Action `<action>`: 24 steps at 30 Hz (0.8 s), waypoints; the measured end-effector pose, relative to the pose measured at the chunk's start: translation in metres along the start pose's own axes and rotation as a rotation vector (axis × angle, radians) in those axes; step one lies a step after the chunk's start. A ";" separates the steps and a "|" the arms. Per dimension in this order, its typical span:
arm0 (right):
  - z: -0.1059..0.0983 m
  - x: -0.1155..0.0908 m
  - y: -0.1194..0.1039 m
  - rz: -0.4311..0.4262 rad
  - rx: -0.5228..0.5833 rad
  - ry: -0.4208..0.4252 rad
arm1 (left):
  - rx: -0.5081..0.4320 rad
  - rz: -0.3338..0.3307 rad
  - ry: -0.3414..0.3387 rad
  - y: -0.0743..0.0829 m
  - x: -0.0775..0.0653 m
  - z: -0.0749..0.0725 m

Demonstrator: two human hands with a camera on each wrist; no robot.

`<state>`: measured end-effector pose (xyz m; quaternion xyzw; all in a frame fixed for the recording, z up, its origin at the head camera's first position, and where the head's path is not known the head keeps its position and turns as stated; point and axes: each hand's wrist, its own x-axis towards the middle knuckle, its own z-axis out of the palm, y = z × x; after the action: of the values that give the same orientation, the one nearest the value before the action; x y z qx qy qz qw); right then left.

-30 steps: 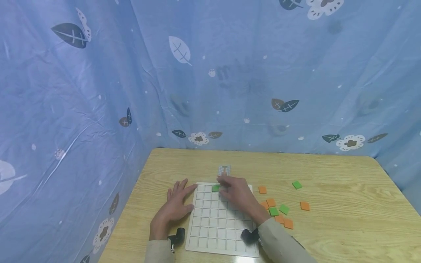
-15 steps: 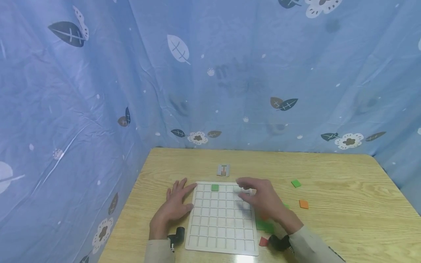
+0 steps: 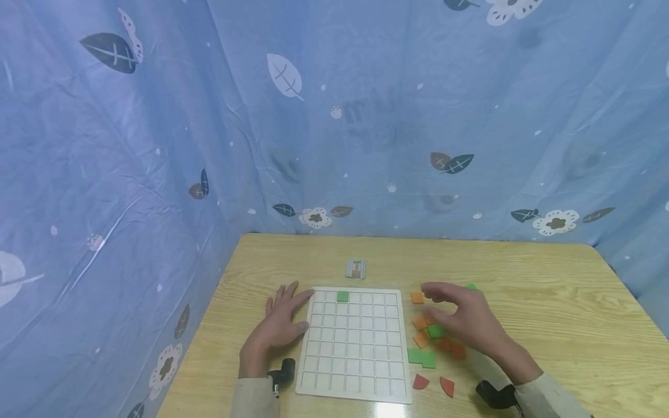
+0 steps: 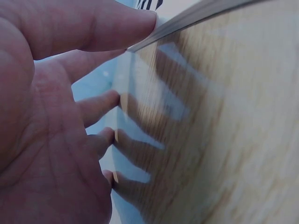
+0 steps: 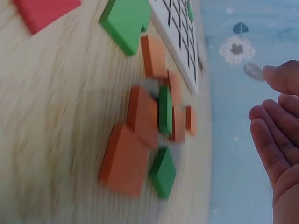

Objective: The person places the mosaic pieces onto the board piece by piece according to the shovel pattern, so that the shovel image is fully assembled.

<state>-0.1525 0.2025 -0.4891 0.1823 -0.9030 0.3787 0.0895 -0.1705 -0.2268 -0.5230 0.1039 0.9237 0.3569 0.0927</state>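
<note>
A white grid board lies on the table, with one green square tile in its top row. My left hand rests at the board's left edge, its thumb and index finger touching the rim; the left wrist view shows the fingers spread on the tabletop. My right hand hovers over the loose tiles right of the board, fingers slightly bent and apart from the thumb, nothing between them. Below it are orange square tiles and green square tiles, some partly hidden by the hand in the head view.
A small pattern card lies beyond the board. Green tiles and red quarter-round tiles sit near the board's lower right corner. Blue patterned curtain hangs behind and left of the wooden table.
My right hand has moved right, from beside the green tile on the board to above the loose tiles. The left hand stays at the board's edge.
</note>
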 end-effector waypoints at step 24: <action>-0.045 -0.043 0.040 -0.055 -0.099 0.104 | -0.013 -0.011 0.006 0.004 -0.002 -0.001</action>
<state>-0.1276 0.2723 -0.4970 0.1827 -0.9092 0.3401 0.1556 -0.1684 -0.2250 -0.5191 0.0969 0.9222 0.3628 0.0925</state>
